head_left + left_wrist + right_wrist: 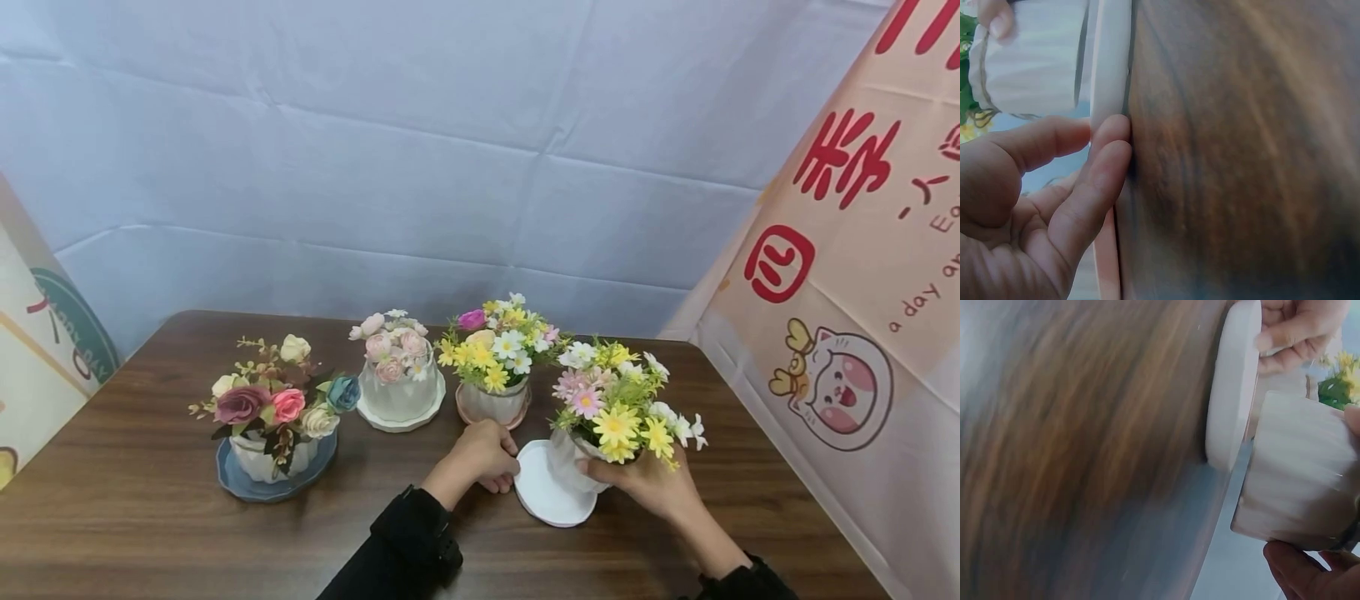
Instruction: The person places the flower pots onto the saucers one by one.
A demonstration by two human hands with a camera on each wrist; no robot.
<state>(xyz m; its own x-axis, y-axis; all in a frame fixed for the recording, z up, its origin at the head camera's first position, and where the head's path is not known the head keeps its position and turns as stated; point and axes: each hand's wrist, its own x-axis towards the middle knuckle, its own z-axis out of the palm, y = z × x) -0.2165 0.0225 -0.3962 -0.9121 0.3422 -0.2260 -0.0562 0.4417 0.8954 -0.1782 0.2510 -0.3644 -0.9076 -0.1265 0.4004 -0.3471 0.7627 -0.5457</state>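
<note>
My left hand [482, 454] pinches the left rim of a white round saucer [546, 498] lying on the table, thumb above and fingers at its edge. With my right hand [660, 485] I grip a white flowerpot [572, 463] full of yellow, pink and white artificial flowers [611, 412]. The pot tilts over the right part of the saucer. In the right wrist view, a gap separates the pot's base [1247, 487] from the saucer [1232, 394]. The left wrist view shows my thumb and fingertips [1113, 134] right at the saucer's rim.
Behind my left hand stands a potted yellow-and-white bouquet [498, 354] on a pink saucer [468, 410]. A pale pink bouquet [393, 346] in a white pot sits left of it. Farther left, mixed roses [281, 400] stand on a blue saucer [258, 493]. Cloth [375, 167] hangs behind the table.
</note>
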